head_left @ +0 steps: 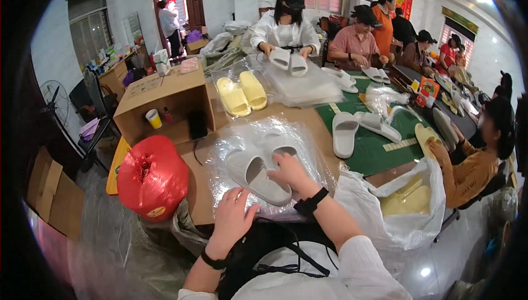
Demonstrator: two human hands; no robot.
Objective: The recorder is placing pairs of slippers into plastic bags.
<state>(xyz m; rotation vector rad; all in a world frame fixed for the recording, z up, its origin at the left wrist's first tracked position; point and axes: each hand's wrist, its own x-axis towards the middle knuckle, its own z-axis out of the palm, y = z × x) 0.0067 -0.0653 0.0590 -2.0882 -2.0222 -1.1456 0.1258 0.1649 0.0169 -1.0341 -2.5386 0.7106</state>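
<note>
1. A pair of white slippers (258, 168) lies on a clear plastic bag (220, 151) on the brown table (308, 121), right in front of the person.
2. The right hand (289, 171) rests on top of the slippers, fingers bent, pressing them. It grips nothing.
3. The left hand (232, 217) sits at the near edge of the bag, fingers curled, touching the plastic.
4. A red bundle (153, 176) sits to the left.

a pair of slippers (258, 168) lies on a plastic bag (220, 151) at the frame's centre, with the right hand (289, 172) on them and the left hand (231, 220) at the bag's lower edge. left of them sits a bulging sack (153, 178); above it, an open cardboard box (165, 99). lower right stands a bag of slippers (410, 201).
</note>
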